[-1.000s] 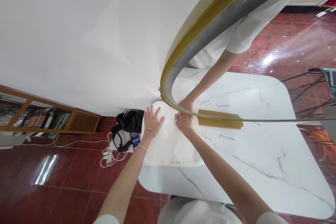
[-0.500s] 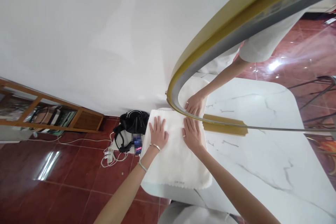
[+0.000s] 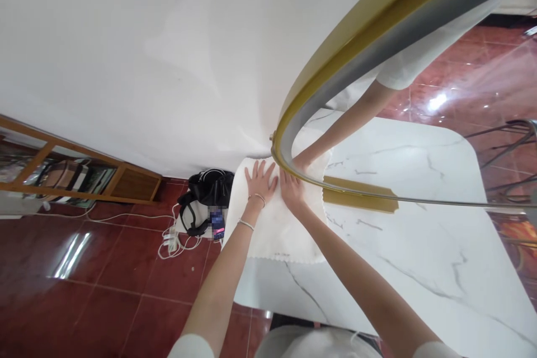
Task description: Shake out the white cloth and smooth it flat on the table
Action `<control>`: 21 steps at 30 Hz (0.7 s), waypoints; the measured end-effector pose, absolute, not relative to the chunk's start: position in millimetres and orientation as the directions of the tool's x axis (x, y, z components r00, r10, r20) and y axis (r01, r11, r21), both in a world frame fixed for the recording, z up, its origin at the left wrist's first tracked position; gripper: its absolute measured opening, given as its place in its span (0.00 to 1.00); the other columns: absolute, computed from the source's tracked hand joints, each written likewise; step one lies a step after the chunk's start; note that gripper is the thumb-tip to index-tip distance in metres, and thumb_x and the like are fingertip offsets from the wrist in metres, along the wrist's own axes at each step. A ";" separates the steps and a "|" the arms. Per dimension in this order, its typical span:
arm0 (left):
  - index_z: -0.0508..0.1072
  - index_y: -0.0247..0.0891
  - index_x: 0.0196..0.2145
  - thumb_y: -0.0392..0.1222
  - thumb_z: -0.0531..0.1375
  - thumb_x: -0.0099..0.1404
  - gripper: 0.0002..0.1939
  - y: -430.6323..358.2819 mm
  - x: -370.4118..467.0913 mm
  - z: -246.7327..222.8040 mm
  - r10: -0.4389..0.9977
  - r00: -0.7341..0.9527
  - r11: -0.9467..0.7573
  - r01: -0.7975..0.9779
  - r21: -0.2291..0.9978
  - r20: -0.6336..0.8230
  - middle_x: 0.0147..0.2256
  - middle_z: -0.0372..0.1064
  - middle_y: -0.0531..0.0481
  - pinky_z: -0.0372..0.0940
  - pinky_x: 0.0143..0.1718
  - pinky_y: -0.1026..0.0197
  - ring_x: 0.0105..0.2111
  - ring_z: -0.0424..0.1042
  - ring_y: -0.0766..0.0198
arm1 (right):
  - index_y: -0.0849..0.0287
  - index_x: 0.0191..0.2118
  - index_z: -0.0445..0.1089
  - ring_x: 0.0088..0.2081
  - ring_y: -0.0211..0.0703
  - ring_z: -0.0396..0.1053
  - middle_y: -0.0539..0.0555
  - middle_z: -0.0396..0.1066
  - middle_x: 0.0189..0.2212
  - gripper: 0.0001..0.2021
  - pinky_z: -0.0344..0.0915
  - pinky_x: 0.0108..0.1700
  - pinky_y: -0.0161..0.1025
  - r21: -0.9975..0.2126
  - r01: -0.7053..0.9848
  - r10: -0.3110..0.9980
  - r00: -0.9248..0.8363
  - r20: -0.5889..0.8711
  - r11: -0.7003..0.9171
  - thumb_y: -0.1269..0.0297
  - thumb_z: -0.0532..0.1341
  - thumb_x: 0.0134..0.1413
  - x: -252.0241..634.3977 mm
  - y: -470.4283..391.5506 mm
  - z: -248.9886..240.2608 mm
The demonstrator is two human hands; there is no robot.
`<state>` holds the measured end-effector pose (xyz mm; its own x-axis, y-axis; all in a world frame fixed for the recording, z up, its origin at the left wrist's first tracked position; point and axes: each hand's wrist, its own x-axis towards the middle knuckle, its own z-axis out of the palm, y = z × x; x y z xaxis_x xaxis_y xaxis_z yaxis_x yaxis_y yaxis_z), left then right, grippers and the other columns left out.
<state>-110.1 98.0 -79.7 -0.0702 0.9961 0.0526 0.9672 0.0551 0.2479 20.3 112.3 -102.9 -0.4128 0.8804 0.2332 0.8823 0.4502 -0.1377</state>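
A: Where is the white cloth [image 3: 289, 235] under your hands?

B: It lies nearly flat on the table [image 3: 419, 263], at the end by the wall [image 3: 159, 67], tucked up close to the mirror's frame [image 3: 356, 33]. Your left hand [image 3: 260, 180] rests on it palm down, fingers fanned wide.

A: And your right hand [image 3: 292, 193]?

B: Just beside it, also laid on the cloth. Your fingers there sit close together near the frame, pinching nothing I can see.

A: Why press flat instead of gripping?

B: My guess: your broad palms stop light fabric from skating over such a slick top.

A: What are you touching, by the look of it?

B: Soft, matte fabric with a scalloped edge; its small dark marks are too tiny to read. Your table is glossy, grey-veined and round-cornered. The frame curves up in gold and grey, and its glass mirrors your right arm.
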 end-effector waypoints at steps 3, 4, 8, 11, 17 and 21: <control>0.56 0.46 0.64 0.50 0.49 0.70 0.27 74.7 -129.7 -80.2 0.997 -0.074 0.063 0.966 0.252 0.033 0.68 0.43 0.43 0.37 0.65 0.35 0.68 0.40 0.48 | 0.59 0.57 0.65 0.56 0.48 0.61 0.61 0.67 0.53 0.20 0.57 0.58 0.46 -0.202 0.821 0.840 -0.488 0.234 0.534 0.74 0.46 0.64 12.8 95.0 -97.9; 0.56 0.45 0.65 0.50 0.49 0.70 0.27 60.9 -136.3 -80.3 0.997 -0.074 0.063 0.966 0.252 0.032 0.68 0.40 0.43 0.37 0.65 0.36 0.68 0.38 0.48 | 0.58 0.56 0.66 0.56 0.47 0.61 0.60 0.67 0.52 0.20 0.57 0.58 0.46 -0.221 0.807 0.833 -0.502 0.234 0.548 0.74 0.46 0.63 12.1 87.1 -96.1; 0.52 0.44 0.66 0.50 0.50 0.69 0.30 -17.1 -154.8 -79.3 0.993 -0.096 0.077 0.967 0.244 0.065 0.69 0.31 0.44 0.41 0.65 0.39 0.68 0.33 0.48 | 0.63 0.60 0.61 0.62 0.51 0.54 0.63 0.61 0.59 0.21 0.52 0.62 0.52 -0.266 0.767 0.811 -0.535 0.238 0.584 0.67 0.49 0.63 19.6 43.9 -89.6; 0.48 0.41 0.67 0.48 0.50 0.70 0.31 -79.4 -154.1 -76.4 0.990 -0.104 0.080 0.971 0.224 0.100 0.69 0.26 0.44 0.45 0.65 0.44 0.68 0.34 0.48 | 0.62 0.67 0.49 0.68 0.57 0.39 0.63 0.46 0.67 0.30 0.44 0.64 0.59 -0.267 0.722 0.769 -0.609 0.194 0.639 0.55 0.51 0.63 37.9 -2.8 -84.1; 0.44 0.41 0.68 0.46 0.51 0.69 0.34 -145.6 -132.9 -75.2 0.989 -0.061 0.040 0.987 0.156 0.135 0.69 0.27 0.44 0.47 0.65 0.44 0.68 0.38 0.47 | 0.55 0.70 0.39 0.69 0.61 0.35 0.62 0.39 0.69 0.37 0.36 0.64 0.63 -0.267 0.682 0.722 -0.686 0.087 0.681 0.47 0.52 0.60 82.5 -90.9 -76.3; 0.47 0.40 0.67 0.46 0.52 0.68 0.33 -128.2 -134.1 -79.1 0.990 -0.010 -0.011 0.989 0.150 0.141 0.69 0.28 0.43 0.46 0.65 0.44 0.68 0.38 0.46 | 0.55 0.70 0.40 0.69 0.61 0.35 0.63 0.38 0.69 0.36 0.35 0.64 0.63 -0.252 0.717 0.755 -0.649 0.096 0.649 0.49 0.52 0.61 85.4 -92.0 -79.7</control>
<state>-134.1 -128.2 -79.1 -0.0099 0.9900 0.1407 0.9887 -0.0114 0.1496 85.4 -92.0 -79.7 -0.6492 0.7546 0.0959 0.7174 0.6493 -0.2524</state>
